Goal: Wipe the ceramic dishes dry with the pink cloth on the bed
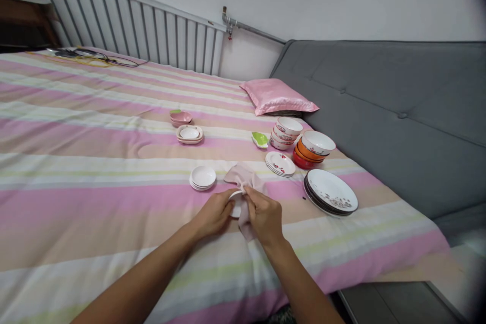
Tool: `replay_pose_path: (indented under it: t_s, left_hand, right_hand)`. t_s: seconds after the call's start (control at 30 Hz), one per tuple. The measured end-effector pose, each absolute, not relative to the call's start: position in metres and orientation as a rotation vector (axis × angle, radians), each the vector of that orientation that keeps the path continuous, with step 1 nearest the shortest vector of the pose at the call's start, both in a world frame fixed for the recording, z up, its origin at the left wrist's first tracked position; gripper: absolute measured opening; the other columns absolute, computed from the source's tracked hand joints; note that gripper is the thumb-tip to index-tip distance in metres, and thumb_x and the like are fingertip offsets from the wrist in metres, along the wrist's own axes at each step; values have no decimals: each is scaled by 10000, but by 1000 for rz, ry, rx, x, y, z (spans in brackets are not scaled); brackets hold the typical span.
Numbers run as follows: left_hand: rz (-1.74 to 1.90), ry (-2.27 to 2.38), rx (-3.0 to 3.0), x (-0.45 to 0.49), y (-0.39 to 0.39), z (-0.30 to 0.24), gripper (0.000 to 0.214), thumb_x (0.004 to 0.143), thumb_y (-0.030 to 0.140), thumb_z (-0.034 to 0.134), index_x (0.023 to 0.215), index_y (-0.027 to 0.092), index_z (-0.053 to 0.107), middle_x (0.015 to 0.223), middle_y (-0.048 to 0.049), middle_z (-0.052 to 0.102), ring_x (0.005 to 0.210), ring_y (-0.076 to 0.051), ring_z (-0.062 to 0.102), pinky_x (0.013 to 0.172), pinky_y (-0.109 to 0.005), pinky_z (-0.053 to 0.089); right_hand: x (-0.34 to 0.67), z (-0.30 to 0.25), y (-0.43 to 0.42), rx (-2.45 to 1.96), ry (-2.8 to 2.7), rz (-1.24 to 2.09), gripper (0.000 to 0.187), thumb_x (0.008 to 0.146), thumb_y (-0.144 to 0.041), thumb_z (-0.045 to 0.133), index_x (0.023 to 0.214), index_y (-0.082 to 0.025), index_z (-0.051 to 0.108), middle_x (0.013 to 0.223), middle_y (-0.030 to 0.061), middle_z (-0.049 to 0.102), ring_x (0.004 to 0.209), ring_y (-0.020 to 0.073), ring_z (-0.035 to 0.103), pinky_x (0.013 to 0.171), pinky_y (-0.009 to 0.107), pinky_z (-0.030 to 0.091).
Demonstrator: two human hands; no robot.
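My left hand (217, 212) is closed on the left rim of a small white dish (235, 206), held tilted just above the striped bedspread. Bunched in the fingers of my right hand (265, 214) is a pale pink cloth (243, 176), pressed against the dish's right edge. One end of the cloth spreads out beyond my hands and another hangs below them. Just left of my hands sits a short stack of small white dishes (203, 177). Part of the held dish is hidden by my fingers and the cloth.
To the right stand flowered plates (280, 163), large plates (331, 191), patterned bowls (287, 129) and orange-red bowls (308, 154). A green leaf dish (260, 139), pink dishes (181, 118) and rectangular dishes (190, 134) lie farther back. A pink pillow (278, 95) rests near the grey headboard (395, 91).
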State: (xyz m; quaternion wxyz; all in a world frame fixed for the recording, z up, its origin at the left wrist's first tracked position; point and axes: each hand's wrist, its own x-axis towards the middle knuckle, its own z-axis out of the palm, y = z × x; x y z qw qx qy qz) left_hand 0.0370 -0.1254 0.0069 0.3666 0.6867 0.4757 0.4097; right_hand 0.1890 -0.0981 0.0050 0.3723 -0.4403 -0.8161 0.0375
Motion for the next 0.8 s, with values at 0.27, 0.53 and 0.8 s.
replay_pose_path:
  t_s: [0.27,0.53,0.8]
  left_hand:
    - [1009,1319,1862,33,-126,7,348,795,132,405,1094,165,578,1022,-89,661,927,-219,594,837,-339,439]
    - [1241,1486,1613,48,-125,2,315,816,258,468,1089,137,570,924,-69,668,775,-192,599,697,-306,459]
    - [1191,1446,1750,45,-125,1,367,872,229,345,1187,134,507,1065,-112,638,935,-228,586,836,-350,424]
  right_hand:
    - [184,8,-101,-1084,-2175,107,310,856,-136,432,1050,-192,668,969,56,710,823,180,681,695,225,502]
    - [177,1,-94,-1345,-1561,609,302,804,-263,519,1021,-132,683,943,110,707,854,232,679,758,304,526]
    - [179,2,-96,-1283,-1692,456,309,829,-272,488,1040,-155,680,949,101,700,778,222,693,707,292,535]
